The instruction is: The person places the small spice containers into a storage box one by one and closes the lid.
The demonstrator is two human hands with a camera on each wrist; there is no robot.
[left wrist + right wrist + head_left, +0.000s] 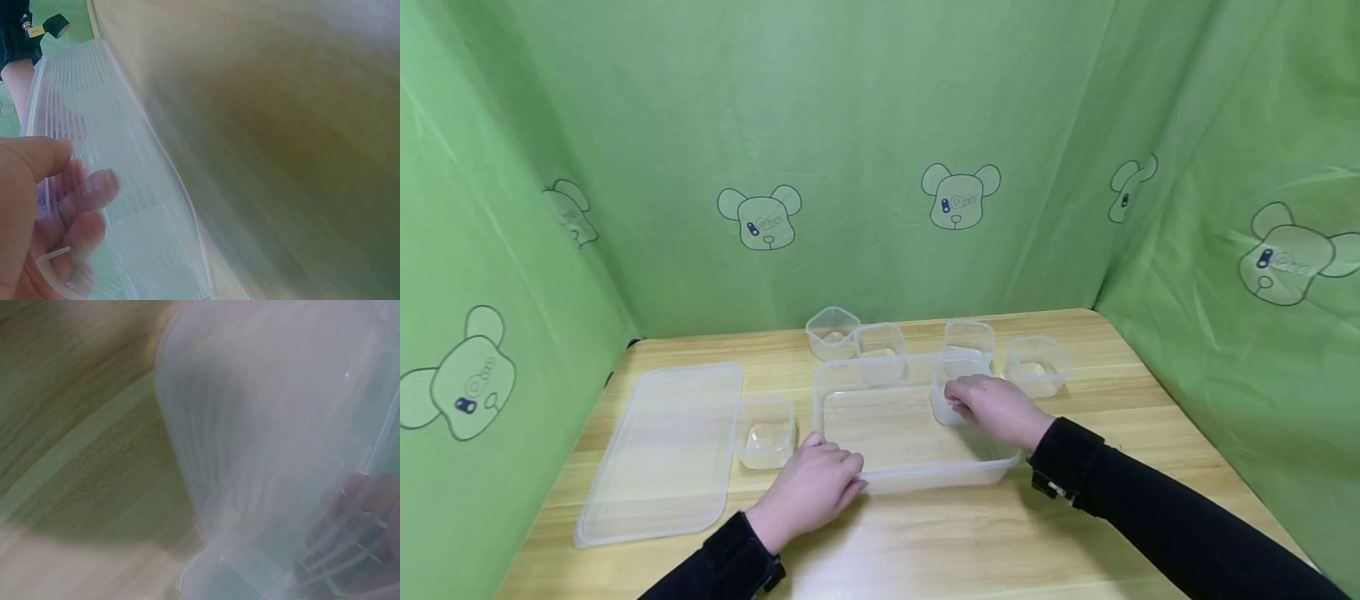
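Note:
A large clear plastic storage box [932, 479] lies open side up on the table. My left hand [816, 483] grips its front-left corner; in the left wrist view the thumb is on the near side of the box wall [144, 187] and the fingers show through behind it. Inside the box, at its back right, stands a small clear square container [945, 408]. My right hand [996, 406] pinches that container's near rim. In the right wrist view, the right fingers [369, 531] show blurred through the box's clear wall [237, 456].
A flat translucent lid [662, 450] lies at the left. One small container [765, 454] stands between lid and box. Behind the box are more small containers [832, 343], with another container [1037, 375] at the right. Green cloth [865, 108] walls in the wooden table [940, 542].

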